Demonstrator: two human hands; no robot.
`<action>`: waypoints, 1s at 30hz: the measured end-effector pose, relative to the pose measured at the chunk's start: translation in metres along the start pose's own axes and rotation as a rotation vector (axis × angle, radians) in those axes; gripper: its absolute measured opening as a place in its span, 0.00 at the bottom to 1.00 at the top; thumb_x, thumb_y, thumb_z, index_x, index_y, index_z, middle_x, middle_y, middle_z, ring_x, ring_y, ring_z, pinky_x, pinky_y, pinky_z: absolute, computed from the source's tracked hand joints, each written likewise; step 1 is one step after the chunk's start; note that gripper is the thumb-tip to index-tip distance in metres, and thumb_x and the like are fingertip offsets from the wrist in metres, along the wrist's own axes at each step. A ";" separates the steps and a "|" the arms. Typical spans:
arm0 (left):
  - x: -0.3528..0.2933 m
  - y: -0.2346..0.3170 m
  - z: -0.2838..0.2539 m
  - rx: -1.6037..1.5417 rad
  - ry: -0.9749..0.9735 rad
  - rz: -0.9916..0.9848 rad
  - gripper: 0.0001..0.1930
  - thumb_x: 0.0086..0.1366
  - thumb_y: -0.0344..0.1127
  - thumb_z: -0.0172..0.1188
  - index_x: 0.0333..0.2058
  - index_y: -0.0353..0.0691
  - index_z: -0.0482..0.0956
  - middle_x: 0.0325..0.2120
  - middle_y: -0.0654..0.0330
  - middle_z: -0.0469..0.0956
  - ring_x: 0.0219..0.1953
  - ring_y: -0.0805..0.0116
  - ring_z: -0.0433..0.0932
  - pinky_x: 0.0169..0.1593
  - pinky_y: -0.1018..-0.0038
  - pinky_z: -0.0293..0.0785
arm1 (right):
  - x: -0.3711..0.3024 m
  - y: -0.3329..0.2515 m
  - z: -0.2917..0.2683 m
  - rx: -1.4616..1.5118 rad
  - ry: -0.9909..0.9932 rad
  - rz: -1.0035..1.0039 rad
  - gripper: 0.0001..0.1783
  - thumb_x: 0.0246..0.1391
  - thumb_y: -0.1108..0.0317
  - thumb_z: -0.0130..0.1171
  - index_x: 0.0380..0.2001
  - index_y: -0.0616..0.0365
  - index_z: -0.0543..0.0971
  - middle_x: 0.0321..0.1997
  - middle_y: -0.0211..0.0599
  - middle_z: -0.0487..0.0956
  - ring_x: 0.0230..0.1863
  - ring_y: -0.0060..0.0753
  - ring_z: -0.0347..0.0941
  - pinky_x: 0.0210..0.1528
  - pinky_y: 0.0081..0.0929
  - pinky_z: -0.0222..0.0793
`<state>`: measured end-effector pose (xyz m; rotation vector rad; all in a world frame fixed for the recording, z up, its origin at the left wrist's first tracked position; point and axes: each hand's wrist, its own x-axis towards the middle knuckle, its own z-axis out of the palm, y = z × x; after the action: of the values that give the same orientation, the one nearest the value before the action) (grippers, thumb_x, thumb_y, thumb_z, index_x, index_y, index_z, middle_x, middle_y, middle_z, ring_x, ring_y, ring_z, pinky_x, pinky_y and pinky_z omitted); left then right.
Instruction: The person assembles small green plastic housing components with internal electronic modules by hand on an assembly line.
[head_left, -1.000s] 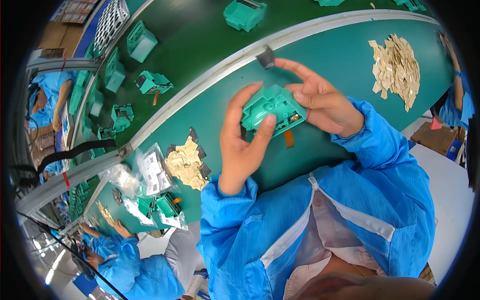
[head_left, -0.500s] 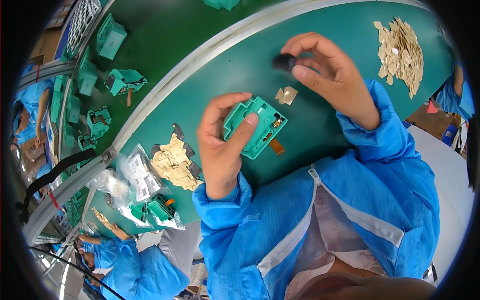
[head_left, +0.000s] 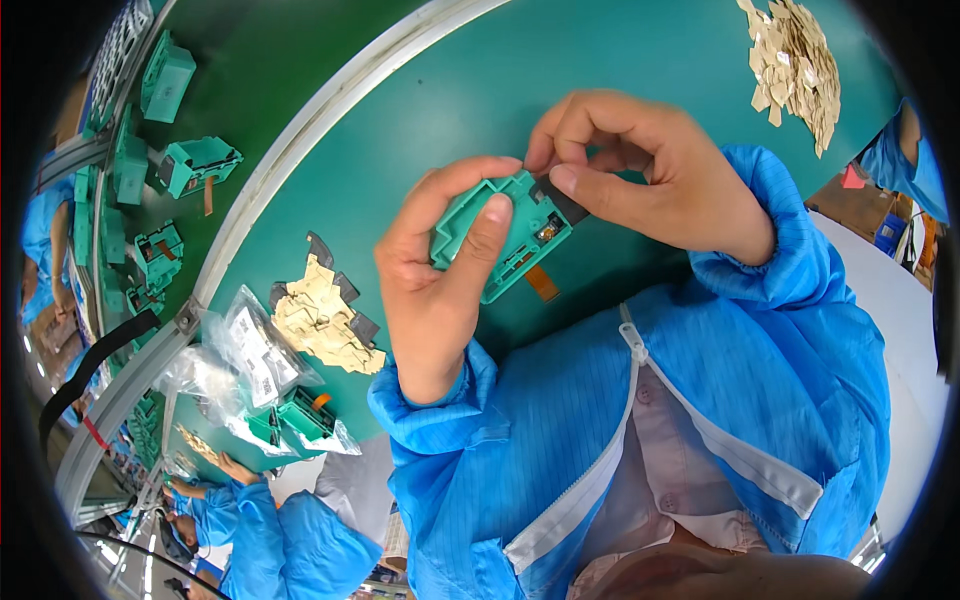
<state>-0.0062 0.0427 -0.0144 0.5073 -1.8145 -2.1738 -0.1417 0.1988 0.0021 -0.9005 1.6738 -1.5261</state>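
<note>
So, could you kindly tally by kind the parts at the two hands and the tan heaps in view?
Green housing, in the left hand: 1
Dark piece, in the right hand: 1
Orange-brown strip, sticking out from the housing: 1
Tan heaps: 3
Total: 6

The green housing (head_left: 520, 231) looks smooth plastic, the black piece (head_left: 567, 204) matt, the bags (head_left: 207, 376) glossy.

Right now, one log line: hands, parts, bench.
left hand: grips green housing | right hand: holds black piece at housing's edge | orange ribbon: sticks out of housing | beige piles: left and right on bench
</note>
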 end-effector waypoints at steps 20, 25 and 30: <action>0.002 0.001 0.012 0.050 0.039 0.002 0.11 0.58 0.22 0.67 0.41 0.36 0.82 0.35 0.64 0.80 0.37 0.78 0.76 0.43 0.81 0.71 | -0.002 -0.003 -0.002 -0.104 0.072 -0.001 0.07 0.53 0.70 0.64 0.30 0.61 0.76 0.28 0.31 0.78 0.34 0.23 0.76 0.35 0.25 0.75; 0.004 0.003 0.013 0.107 0.049 0.068 0.10 0.59 0.22 0.67 0.40 0.35 0.82 0.34 0.63 0.80 0.36 0.78 0.76 0.42 0.80 0.71 | 0.000 -0.003 -0.003 -0.094 0.073 -0.012 0.07 0.53 0.70 0.63 0.29 0.61 0.76 0.28 0.32 0.78 0.34 0.24 0.76 0.35 0.25 0.75; 0.004 0.004 0.016 0.099 0.068 0.049 0.10 0.58 0.22 0.67 0.40 0.35 0.83 0.33 0.64 0.79 0.36 0.78 0.76 0.42 0.80 0.70 | -0.001 -0.009 -0.008 -0.131 -0.010 0.043 0.05 0.58 0.76 0.57 0.29 0.59 0.72 0.37 0.32 0.77 0.37 0.20 0.72 0.42 0.22 0.72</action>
<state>-0.0169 0.0541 -0.0087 0.5451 -1.8853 -2.0175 -0.1477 0.2029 0.0117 -0.9325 1.7912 -1.3945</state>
